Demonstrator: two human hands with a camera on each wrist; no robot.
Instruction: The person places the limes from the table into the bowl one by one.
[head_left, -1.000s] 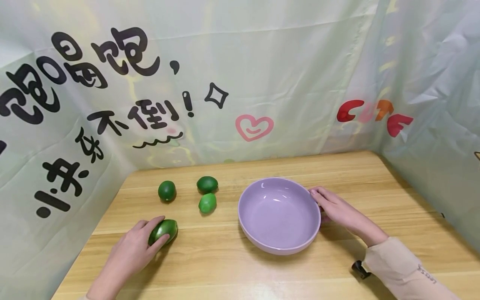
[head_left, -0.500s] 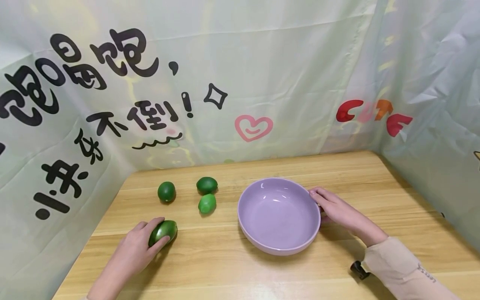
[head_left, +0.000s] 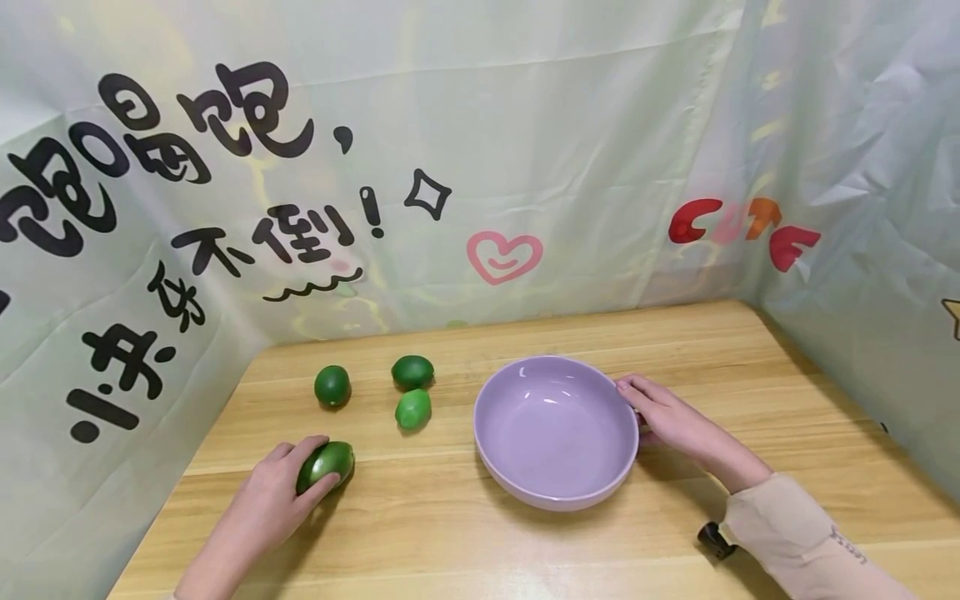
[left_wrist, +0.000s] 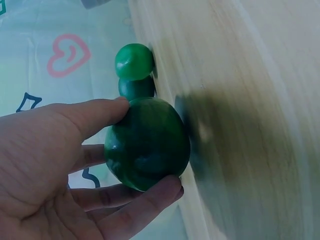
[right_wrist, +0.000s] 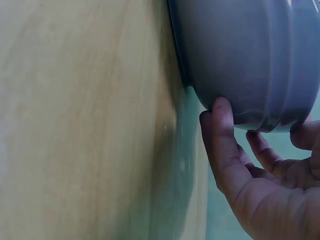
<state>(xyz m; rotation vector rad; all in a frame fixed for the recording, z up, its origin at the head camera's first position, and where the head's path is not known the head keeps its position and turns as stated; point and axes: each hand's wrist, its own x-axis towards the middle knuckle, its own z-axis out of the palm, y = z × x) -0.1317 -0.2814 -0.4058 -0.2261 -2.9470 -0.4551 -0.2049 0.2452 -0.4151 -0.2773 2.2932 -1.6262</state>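
At the front left of the table, my left hand (head_left: 270,492) grips a large, glossy dark green oval fruit (head_left: 332,463). Its thumb and fingers lie around the fruit's sides, as the left wrist view shows (left_wrist: 147,142). Right of centre stands a wide lavender bowl (head_left: 557,433) with nothing in it. My right hand (head_left: 667,417) holds the bowl by its right side, thumb at the rim and fingers against the outer wall (right_wrist: 235,60). Behind the left hand lie a dark green lime (head_left: 332,386), another dark lime (head_left: 412,372) and a brighter green lime (head_left: 413,409).
The wooden table (head_left: 450,542) is bounded at the back and sides by a pale printed cloth (head_left: 585,150). A small black object (head_left: 716,541) shows at the right sleeve (head_left: 780,517). The two limes in the middle lie close together, left of the bowl.
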